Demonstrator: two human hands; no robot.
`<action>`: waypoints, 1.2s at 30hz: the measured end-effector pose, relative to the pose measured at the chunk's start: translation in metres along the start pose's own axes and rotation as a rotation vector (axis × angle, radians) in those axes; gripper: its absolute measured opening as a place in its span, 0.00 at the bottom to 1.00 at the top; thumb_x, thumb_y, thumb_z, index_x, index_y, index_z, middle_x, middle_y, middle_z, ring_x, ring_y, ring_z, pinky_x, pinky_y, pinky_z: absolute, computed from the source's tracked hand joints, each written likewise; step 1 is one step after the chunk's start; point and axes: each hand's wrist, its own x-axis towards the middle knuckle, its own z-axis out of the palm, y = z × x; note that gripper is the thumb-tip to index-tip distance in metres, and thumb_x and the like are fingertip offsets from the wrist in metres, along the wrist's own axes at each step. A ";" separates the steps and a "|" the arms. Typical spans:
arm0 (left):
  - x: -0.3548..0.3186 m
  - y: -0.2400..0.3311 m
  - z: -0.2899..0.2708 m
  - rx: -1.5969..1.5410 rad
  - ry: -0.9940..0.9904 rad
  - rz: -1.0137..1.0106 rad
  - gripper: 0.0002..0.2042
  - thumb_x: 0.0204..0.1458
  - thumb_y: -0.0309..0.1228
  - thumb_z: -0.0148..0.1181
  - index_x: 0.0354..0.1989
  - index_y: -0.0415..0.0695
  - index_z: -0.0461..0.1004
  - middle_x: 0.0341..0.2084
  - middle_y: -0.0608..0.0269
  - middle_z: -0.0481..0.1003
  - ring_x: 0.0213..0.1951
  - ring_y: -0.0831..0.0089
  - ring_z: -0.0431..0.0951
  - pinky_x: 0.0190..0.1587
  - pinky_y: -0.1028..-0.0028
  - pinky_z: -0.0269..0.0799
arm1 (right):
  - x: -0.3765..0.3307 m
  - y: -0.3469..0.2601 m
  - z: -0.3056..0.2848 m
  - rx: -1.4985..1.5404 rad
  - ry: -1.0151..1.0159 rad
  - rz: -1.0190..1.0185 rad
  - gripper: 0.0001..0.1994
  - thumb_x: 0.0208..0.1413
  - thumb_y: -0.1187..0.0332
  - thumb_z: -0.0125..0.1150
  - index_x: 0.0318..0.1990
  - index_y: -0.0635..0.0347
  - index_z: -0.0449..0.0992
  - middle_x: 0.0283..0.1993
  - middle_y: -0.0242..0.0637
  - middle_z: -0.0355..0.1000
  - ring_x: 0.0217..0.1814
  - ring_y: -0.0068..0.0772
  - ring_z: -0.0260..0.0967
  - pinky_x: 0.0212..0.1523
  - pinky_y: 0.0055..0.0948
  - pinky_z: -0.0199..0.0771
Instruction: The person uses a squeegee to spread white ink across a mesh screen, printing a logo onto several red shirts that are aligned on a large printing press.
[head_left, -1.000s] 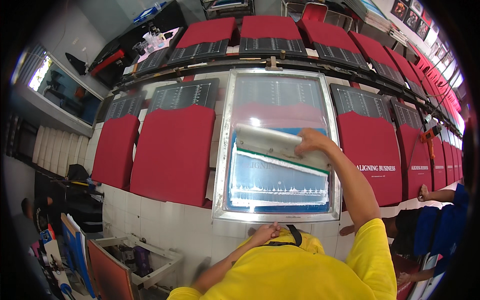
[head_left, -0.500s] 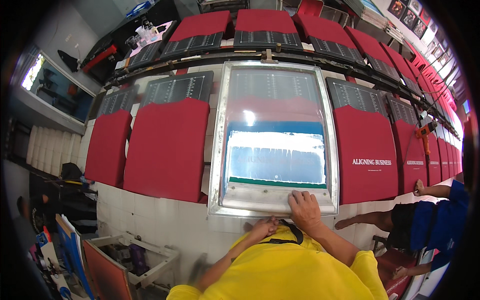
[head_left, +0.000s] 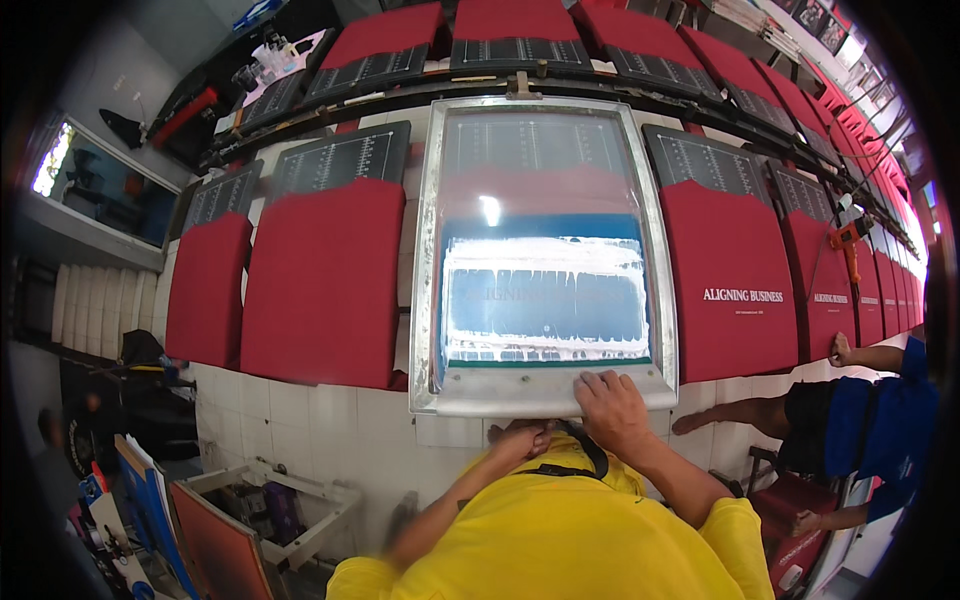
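Observation:
An aluminium screen-printing frame [head_left: 655, 230] lies in front of me over a dark board and a red shirt, which show through its mesh. White ink is spread across the blue stencil [head_left: 545, 295] in two bands with a thinner film between. My right hand [head_left: 612, 405] grips the frame's near rim, fingers over the top and thumb hidden. Just below that rim, close to my waist, my left hand [head_left: 522, 440] is closed with its fingers curled. Whether it holds anything is hidden.
Red shirts [head_left: 325, 285] on dark boards stand in rows on both sides and behind. The shirt [head_left: 735, 285] to the right carries white print. An orange heat gun [head_left: 848, 235] hangs farther right. A person in blue [head_left: 870, 425] stands near it. A wooden-topped stand [head_left: 230, 530] is lower left.
The view has shifted slightly, so the boards and frame sit higher in the picture. Bright glare on the stencil has faded. My hands keep nearly the same places.

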 end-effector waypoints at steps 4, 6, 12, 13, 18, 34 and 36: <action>0.002 0.000 0.003 -0.076 0.031 -0.022 0.13 0.70 0.34 0.40 0.32 0.43 0.65 0.16 0.72 0.56 0.19 0.79 0.54 0.23 0.78 0.50 | 0.020 0.013 0.010 -0.047 0.021 0.004 0.12 0.43 0.72 0.57 0.38 0.60 0.74 0.37 0.36 0.71 0.38 0.38 0.67 0.39 0.34 0.66; 0.002 0.001 0.000 -0.014 -0.003 -0.017 0.15 0.70 0.36 0.38 0.32 0.43 0.64 0.16 0.72 0.55 0.19 0.78 0.53 0.23 0.78 0.50 | 0.027 0.017 0.003 0.032 -0.104 0.053 0.16 0.41 0.74 0.59 0.42 0.62 0.75 0.44 0.39 0.74 0.43 0.40 0.69 0.43 0.35 0.67; 0.003 0.001 0.001 0.092 0.031 0.028 0.08 0.66 0.29 0.41 0.33 0.43 0.64 0.16 0.72 0.56 0.19 0.78 0.54 0.24 0.78 0.51 | 0.012 0.011 0.001 0.048 -0.138 0.040 0.19 0.40 0.74 0.62 0.44 0.62 0.75 0.47 0.40 0.75 0.46 0.42 0.71 0.45 0.37 0.70; 0.002 0.001 0.001 0.184 0.034 0.013 0.07 0.65 0.28 0.41 0.34 0.43 0.63 0.17 0.71 0.57 0.19 0.79 0.55 0.24 0.79 0.51 | 0.009 0.009 0.002 0.040 -0.149 0.045 0.19 0.39 0.74 0.62 0.44 0.62 0.75 0.46 0.40 0.75 0.46 0.42 0.71 0.45 0.37 0.70; 0.005 -0.003 -0.003 -0.057 0.030 0.023 0.07 0.58 0.17 0.42 0.41 0.42 0.63 0.27 0.64 0.66 0.21 0.79 0.58 0.22 0.78 0.54 | 0.013 0.010 0.000 0.045 -0.171 0.059 0.17 0.39 0.73 0.62 0.42 0.61 0.75 0.45 0.39 0.75 0.45 0.41 0.71 0.44 0.37 0.70; -0.126 0.097 0.003 1.622 0.543 1.066 0.21 0.46 0.27 0.65 0.51 0.43 0.75 0.47 0.55 0.75 0.52 0.61 0.73 0.51 0.67 0.69 | 0.015 0.015 -0.001 0.037 -0.033 0.035 0.05 0.45 0.74 0.56 0.32 0.59 0.72 0.33 0.37 0.69 0.36 0.37 0.68 0.38 0.34 0.68; -0.129 0.120 0.018 1.937 0.657 1.016 0.23 0.39 0.25 0.67 0.48 0.41 0.75 0.51 0.53 0.72 0.57 0.57 0.69 0.57 0.63 0.66 | 0.013 0.012 0.000 0.050 -0.024 0.052 0.08 0.46 0.75 0.56 0.36 0.60 0.74 0.36 0.38 0.71 0.38 0.38 0.69 0.39 0.35 0.69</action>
